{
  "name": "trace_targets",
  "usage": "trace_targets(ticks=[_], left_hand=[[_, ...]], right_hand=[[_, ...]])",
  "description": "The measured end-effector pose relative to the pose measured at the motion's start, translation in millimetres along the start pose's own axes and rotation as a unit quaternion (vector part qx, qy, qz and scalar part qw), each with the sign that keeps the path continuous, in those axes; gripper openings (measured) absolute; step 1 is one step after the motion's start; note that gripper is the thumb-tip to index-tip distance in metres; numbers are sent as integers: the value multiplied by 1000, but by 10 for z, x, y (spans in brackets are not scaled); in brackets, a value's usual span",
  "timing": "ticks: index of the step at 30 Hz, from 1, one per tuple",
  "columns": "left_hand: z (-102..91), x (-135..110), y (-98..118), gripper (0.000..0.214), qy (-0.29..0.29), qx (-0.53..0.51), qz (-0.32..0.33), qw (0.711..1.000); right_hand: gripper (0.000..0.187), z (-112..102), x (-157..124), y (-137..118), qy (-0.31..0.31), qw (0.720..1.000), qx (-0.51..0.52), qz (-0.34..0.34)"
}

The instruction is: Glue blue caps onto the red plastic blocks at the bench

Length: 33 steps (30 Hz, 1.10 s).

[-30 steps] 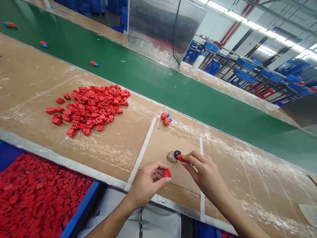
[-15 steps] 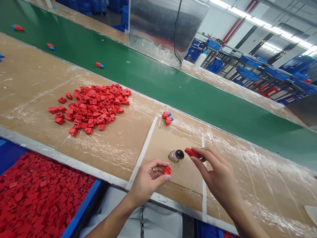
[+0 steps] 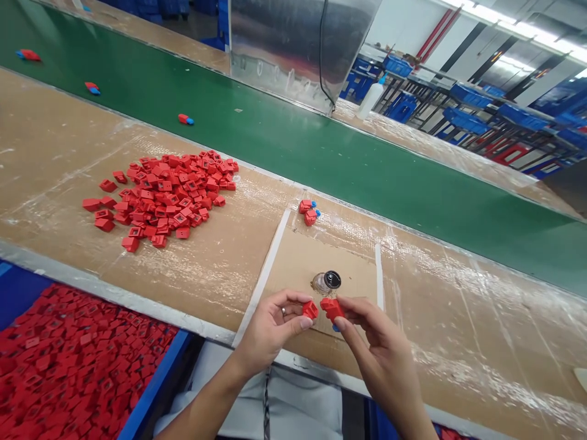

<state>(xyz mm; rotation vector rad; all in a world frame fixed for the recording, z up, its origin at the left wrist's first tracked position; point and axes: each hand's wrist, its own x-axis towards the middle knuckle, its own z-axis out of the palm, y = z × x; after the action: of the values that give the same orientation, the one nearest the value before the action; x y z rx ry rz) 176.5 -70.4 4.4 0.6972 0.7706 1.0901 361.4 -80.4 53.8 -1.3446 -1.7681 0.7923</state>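
cardboard-topped bench [image 3: 458, 348], white tape strips [image 3: 270, 275] marking off a square. black-lidded glass jar [image 3: 327, 282] sits inside it. from the jar: red-and-blue parts [image 3: 309, 214] at 12 o'clock, red plastic pile [image 3: 160, 198] at 10 o'clock.

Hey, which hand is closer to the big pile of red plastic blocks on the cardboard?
The left hand, holding a small red block, is nearer: it sits to the lower right of the pile of red plastic blocks. The right hand, holding a red block with a blue tip, is farther right.

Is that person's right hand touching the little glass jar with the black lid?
Apart. The head camera shows the right hand holding a red plastic piece just below the glass jar, with a small gap between them.
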Motion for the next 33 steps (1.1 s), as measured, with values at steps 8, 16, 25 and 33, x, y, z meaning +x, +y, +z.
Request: trace_targets(ticks=[8, 16, 25, 33], left_hand=[[4, -30, 2, 30, 0, 15, 2, 1000], [10, -26, -8, 27, 2, 6, 9, 1000], [-4, -31, -14, 20, -3, 28, 18, 999], [-3, -40, 47, 10, -17, 76, 39, 996]], right_hand=[[20, 64, -12, 25, -25, 1000, 6, -9], [18, 82, -20, 20, -32, 999, 2, -18], [12, 98, -20, -33, -46, 998, -2, -47], [12, 81, 3, 63, -109, 993, 10, -46]])
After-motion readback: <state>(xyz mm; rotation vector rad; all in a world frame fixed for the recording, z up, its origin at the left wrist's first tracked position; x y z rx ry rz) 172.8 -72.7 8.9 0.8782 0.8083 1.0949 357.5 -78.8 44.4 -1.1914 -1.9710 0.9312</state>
